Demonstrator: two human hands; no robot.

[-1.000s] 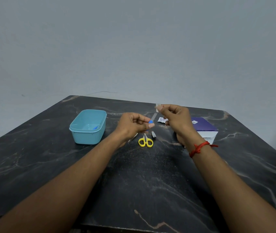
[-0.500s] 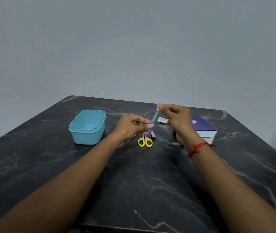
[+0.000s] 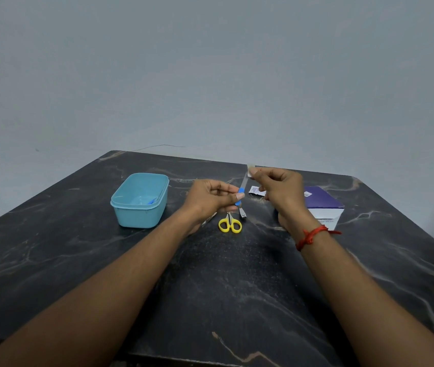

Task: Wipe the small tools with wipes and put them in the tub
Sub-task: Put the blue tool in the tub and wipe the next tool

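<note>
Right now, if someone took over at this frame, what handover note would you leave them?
Left hand: pinches the blue handle of the file, held above the table.
Right hand: pinches a wipe at the file's tip.
Tub: one small blue tool inside.
Done: that tool is in; the file is being wiped.
To do: put the file in the tub, then wipe and add the scissors and clipper lying on the table.
</note>
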